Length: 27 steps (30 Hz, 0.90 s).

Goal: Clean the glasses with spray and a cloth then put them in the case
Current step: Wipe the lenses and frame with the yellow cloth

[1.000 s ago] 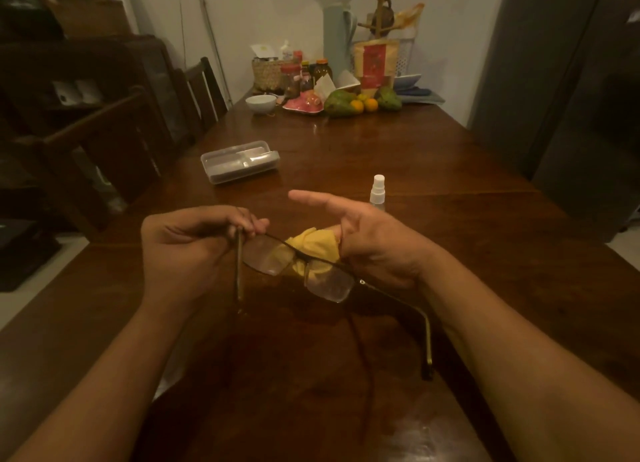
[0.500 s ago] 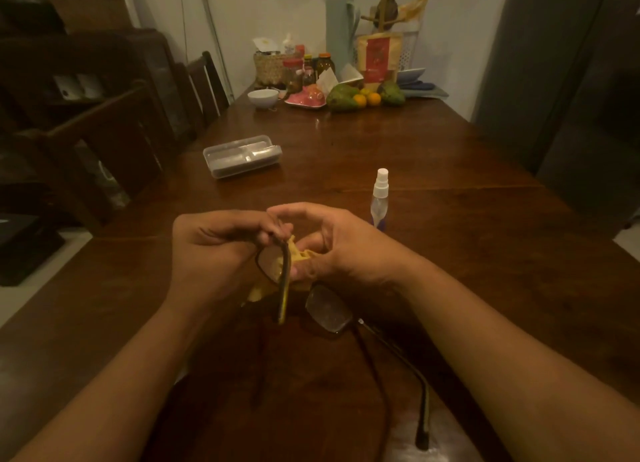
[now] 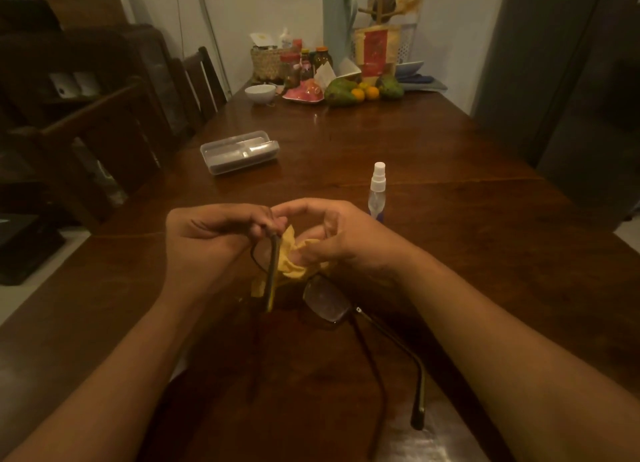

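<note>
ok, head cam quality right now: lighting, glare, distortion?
Head view: dim, warm light; pale glare on the dark wooden table near the bottom edge; wide-angle bowing at the sides; yellow cloth and thin metal-framed glasses legible; clear plastic case glinting.

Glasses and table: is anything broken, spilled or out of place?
Nothing stands out. The glasses look whole, held by the left hand while the right hand holds the yellow cloth to them; the spray bottle stands upright.
</note>
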Available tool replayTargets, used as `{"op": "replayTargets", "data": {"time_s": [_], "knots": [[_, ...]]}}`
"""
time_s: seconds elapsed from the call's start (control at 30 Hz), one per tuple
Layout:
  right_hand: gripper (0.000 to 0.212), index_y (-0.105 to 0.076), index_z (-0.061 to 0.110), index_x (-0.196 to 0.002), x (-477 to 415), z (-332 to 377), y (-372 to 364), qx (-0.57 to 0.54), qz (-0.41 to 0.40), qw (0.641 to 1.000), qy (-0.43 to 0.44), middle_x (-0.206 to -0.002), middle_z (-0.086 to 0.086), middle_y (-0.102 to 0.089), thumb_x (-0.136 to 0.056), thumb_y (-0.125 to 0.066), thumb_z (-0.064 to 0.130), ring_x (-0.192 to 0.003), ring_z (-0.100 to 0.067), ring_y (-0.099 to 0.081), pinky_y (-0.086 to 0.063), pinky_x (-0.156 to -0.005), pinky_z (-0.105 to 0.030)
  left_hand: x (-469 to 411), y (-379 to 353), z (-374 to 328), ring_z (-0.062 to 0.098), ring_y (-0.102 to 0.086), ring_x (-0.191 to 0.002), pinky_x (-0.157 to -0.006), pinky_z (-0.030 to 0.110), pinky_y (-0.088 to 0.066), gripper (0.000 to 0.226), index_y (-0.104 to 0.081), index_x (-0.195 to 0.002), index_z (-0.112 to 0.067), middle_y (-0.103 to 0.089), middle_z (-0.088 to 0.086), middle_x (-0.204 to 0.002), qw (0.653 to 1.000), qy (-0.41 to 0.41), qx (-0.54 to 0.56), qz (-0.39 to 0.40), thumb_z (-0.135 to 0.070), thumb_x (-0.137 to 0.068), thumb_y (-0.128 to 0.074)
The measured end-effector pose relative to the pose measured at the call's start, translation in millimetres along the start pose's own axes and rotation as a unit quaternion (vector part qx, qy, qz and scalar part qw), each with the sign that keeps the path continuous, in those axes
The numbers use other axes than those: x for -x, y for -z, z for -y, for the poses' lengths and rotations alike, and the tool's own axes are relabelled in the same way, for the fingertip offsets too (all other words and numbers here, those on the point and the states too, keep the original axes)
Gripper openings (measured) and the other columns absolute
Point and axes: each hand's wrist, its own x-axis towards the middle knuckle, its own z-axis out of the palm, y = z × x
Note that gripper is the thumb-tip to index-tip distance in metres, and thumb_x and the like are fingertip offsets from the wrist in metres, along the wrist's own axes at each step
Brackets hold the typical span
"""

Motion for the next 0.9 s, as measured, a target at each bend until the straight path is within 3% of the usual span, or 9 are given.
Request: {"op": "replayTargets", "data": {"time_s": [0.07,0.17,0.23,0.33,0.43,0.6,0.73,0.9], "knots": [[0.058,-0.059,0.027,-0.128,-1.0,-1.3,-4.2,0.029,-0.007,1.000,0.001,-0.091,-0.006,-0.076,-0.082,-0.074,-0.005,-0.090,-0.022,-0.075,-0.059,-0.081,-0.031,0.6,-0.6,1.0,0.030,-0.073,-0.077,-0.085,0.049,-0.058,0.044,-0.079,-0.078,-0.020,-0.076,0.000,-0.077,1.000,0.002,-0.009,-0.002,0.019,-0.077,-0.059],[0.063,-0.056,0.024,-0.133,-5.1,-4.3,-11.0,0.045,-0.015,0.999,0.009,-0.109,-0.022,-0.072,-0.080,-0.079,0.000,-0.103,-0.037,-0.071,-0.057,-0.094,-0.053,2.6,-2.1,2.2,0.029,-0.074,-0.078,-0.083,0.047,-0.060,0.046,-0.079,-0.078,-0.020,-0.076,0.000,-0.078,1.000,0.004,-0.025,0.001,0.021,-0.077,-0.058],[0.062,-0.056,0.023,-0.132,-6.3,-6.2,-12.4,0.039,-0.012,0.999,0.011,-0.113,-0.025,-0.070,-0.080,-0.079,0.000,-0.106,-0.041,-0.069,-0.054,-0.095,-0.059,2.8,-2.8,2.7,0.028,-0.074,-0.077,-0.083,0.045,-0.060,0.044,-0.079,-0.078,-0.019,-0.077,0.000,-0.078,1.000,0.005,-0.021,0.001,0.021,-0.077,-0.059],[0.062,-0.058,0.026,-0.128,-4.6,-6.2,-5.2,0.027,-0.013,1.000,0.004,-0.107,-0.016,-0.074,-0.077,-0.080,-0.002,-0.099,-0.030,-0.074,-0.060,-0.090,-0.046,2.4,-2.3,1.6,0.031,-0.073,-0.076,-0.082,0.049,-0.059,0.038,-0.079,-0.077,-0.017,-0.076,0.002,-0.077,1.000,0.002,-0.004,-0.014,0.018,-0.077,-0.063],[0.055,-0.063,0.027,-0.122,-3.7,-5.3,5.9,0.025,-0.001,1.000,-0.005,-0.088,-0.001,-0.074,-0.079,-0.079,-0.004,-0.086,-0.020,-0.073,-0.059,-0.077,-0.031,1.0,-0.3,0.6,0.032,-0.072,-0.078,-0.078,0.043,-0.057,0.042,-0.079,-0.079,-0.020,-0.076,-0.002,-0.079,1.000,-0.004,-0.028,-0.009,0.018,-0.078,-0.063],[0.047,-0.065,0.023,-0.115,-4.4,-10.5,3.5,-0.020,-0.014,1.000,0.004,-0.094,-0.009,-0.076,-0.079,-0.079,-0.003,-0.090,-0.026,-0.074,-0.059,-0.076,-0.029,0.4,-1.6,0.9,0.037,-0.071,-0.079,-0.078,0.049,-0.056,0.039,-0.080,-0.079,-0.025,-0.076,-0.003,-0.078,0.999,0.006,-0.043,-0.016,0.011,-0.078,-0.063],[0.050,-0.059,0.015,-0.124,-7.5,-14.3,-3.8,-0.056,-0.040,0.997,0.030,-0.094,-0.011,-0.076,-0.081,-0.075,-0.006,-0.089,-0.027,-0.074,-0.060,-0.076,-0.031,3.4,-5.6,3.7,0.034,-0.073,-0.080,-0.081,0.049,-0.059,0.042,-0.079,-0.078,-0.020,-0.076,0.001,-0.078,0.999,0.028,-0.042,-0.016,0.018,-0.080,-0.062],[0.056,-0.052,0.014,-0.135,-9.7,-14.7,-6.0,-0.086,-0.043,0.995,0.032,-0.100,-0.010,-0.076,-0.087,-0.068,-0.009,-0.096,-0.026,-0.074,-0.061,-0.080,-0.036,4.1,-8.4,4.8,0.024,-0.075,-0.080,-0.077,0.035,-0.060,0.042,-0.079,-0.079,-0.021,-0.077,-0.002,-0.079,0.999,0.034,-0.038,-0.004,0.017,-0.080,-0.061]]}}
